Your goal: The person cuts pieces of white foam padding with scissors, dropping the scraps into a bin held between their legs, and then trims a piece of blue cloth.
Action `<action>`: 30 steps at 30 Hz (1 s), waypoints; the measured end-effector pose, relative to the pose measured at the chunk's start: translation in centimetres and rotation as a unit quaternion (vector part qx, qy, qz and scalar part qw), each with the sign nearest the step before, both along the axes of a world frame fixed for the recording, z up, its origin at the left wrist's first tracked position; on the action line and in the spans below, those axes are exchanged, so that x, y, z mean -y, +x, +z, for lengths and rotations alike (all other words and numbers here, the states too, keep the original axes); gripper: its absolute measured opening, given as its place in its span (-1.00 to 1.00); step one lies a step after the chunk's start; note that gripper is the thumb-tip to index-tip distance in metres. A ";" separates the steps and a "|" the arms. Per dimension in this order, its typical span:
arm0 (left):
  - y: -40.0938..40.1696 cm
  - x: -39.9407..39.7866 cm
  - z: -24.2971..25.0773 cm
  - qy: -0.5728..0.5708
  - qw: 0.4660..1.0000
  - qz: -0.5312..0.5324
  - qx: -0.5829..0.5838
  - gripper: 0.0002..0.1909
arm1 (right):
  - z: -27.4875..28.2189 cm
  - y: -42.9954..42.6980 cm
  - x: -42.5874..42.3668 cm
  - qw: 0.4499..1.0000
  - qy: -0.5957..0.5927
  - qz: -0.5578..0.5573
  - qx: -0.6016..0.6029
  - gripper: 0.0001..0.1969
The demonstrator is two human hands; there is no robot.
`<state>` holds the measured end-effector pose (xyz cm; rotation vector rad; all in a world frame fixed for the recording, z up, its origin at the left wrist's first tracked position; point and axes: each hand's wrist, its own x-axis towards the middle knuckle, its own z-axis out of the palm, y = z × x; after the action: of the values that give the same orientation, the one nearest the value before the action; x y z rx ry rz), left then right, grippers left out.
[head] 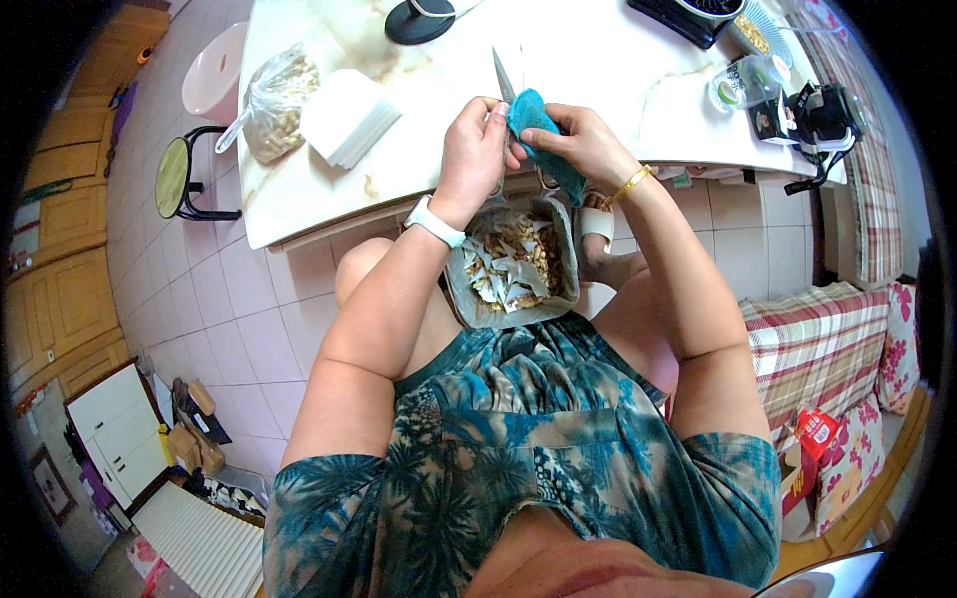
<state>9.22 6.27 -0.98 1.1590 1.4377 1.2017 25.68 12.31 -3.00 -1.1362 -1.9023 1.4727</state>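
My left hand (472, 146), wearing a white watch, grips a pair of metal scissors (501, 73) near their middle, the pointed blades aimed away from me. A blue cloth (528, 112) is pinched in my right hand (587, 138) and lies against the scissors, hiding part of them. The cloth's lower end hangs toward the bin. Right below my hands, a lined waste bin (512, 321) stands between my legs, holding nut shells (549, 254) and torn white paper pieces (505, 284).
On the marble-patterned table (434, 97) are a plastic bag of nuts (280, 105), a stack of white paper (348, 116), a black round stand (419, 22) and a clear bottle (744, 84). A stool (176, 178) and pink bin (217, 75) stand left; a plaid-covered seat (815, 351) is right.
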 end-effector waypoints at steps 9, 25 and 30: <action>0.5 0.4 0.0 0.058 0.998 0.010 -0.038 -0.80 | 1.3 -2.2 1.8 0.995 0.047 -0.079 -0.040 -0.71; 0.8 0.6 0.4 0.048 0.998 0.000 -0.034 -0.82 | 0.1 -1.8 0.6 0.995 0.020 -0.080 -0.050 -0.69; 0.3 0.0 0.1 0.073 0.997 0.030 -0.002 -0.84 | 0.5 -2.0 0.6 0.990 0.002 -0.072 -0.124 -0.67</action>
<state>9.53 6.25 -0.91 1.2242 1.4168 1.3657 23.63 11.66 -2.45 -1.0134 -1.6214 1.4551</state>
